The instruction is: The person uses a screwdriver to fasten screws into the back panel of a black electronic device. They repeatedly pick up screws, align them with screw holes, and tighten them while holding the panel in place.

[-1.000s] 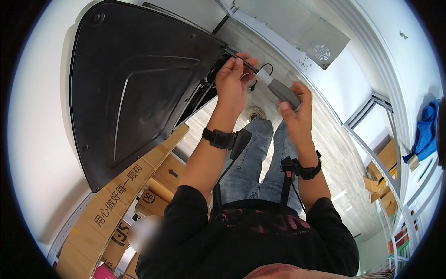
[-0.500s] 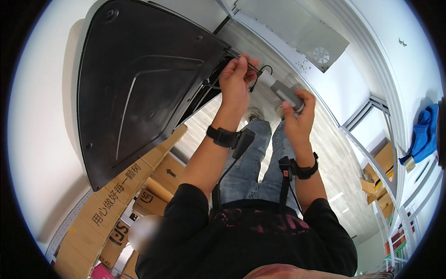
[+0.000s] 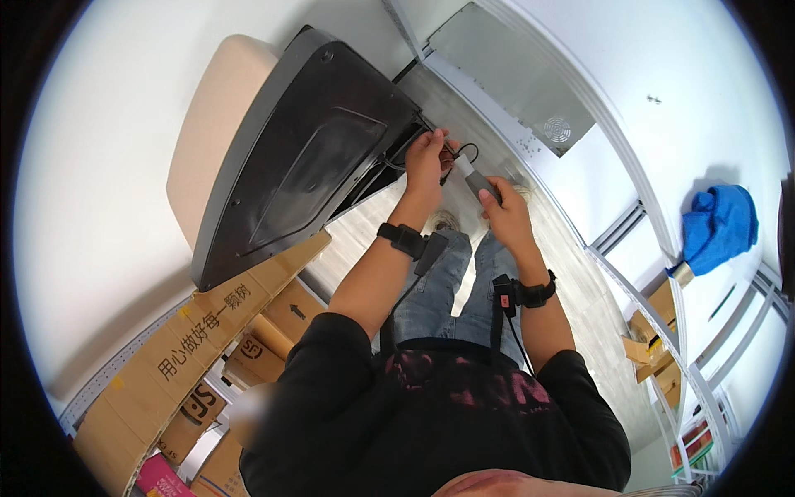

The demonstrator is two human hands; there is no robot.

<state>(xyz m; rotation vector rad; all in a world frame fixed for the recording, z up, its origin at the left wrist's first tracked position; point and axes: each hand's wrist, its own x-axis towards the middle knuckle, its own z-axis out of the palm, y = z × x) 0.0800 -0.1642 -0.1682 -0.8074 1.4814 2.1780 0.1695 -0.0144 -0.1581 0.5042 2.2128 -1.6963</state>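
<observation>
My right hand (image 3: 508, 214) is closed around the grey handle of a screwdriver (image 3: 478, 180) with a pale collar and a long thin shaft. The shaft points up and left, to the right edge of a large black panel (image 3: 306, 141). My left hand (image 3: 425, 166) is closed at the shaft, fingers pinched around it near that edge. A thin black cable (image 3: 469, 147) loops beside the collar. The panel is the black face of a bulky unit with a beige shell (image 3: 222, 124). The shaft's tip and any screw there are too small to make out.
Cardboard boxes (image 3: 199, 340) stand at the lower left, below the unit. A metal frame (image 3: 638, 215) runs down the right, with a blue cloth (image 3: 719, 228) hanging there and more boxes (image 3: 654, 348) beyond it. A grey vented panel (image 3: 530, 79) is at the top.
The view has shifted, so the black panel appears smaller and the beige shell shows more. My right hand remains on the screwdriver handle, now closer to my left hand, which still holds the shaft.
</observation>
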